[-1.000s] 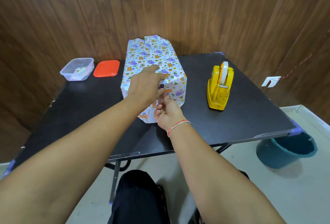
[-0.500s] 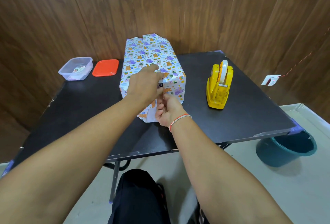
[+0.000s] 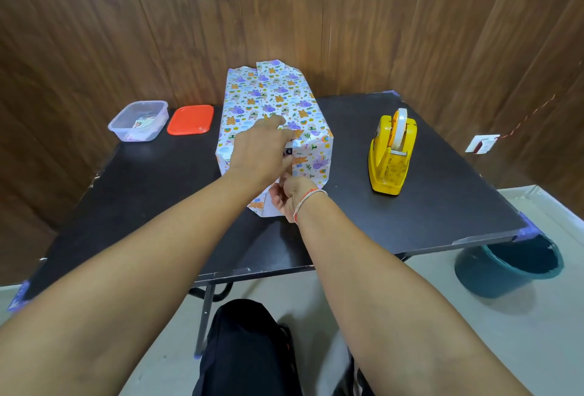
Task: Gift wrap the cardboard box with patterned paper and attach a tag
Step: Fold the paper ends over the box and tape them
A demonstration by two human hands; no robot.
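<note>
1 box (image 3: 278,102) mid-table (image 3: 410,206), matte black top, wrapped in glossy patterned paper; left hand (image 3: 259,152) pressed flat on top, right hand (image 3: 289,198) pinching near flap. 1 yellow plastic tape dispenser (image 3: 392,155), 1 clear tub (image 3: 139,121), 1 flat orange lid (image 3: 190,120), 1 round teal bucket (image 3: 508,266)

Setting: plain indoor room, type unclear | wood-panelled walls (image 3: 316,16) beyond hands | black folding tabletop (image 3: 426,206) | pale floor (image 3: 474,332), teal bucket (image 3: 508,269) right of hands
</note>
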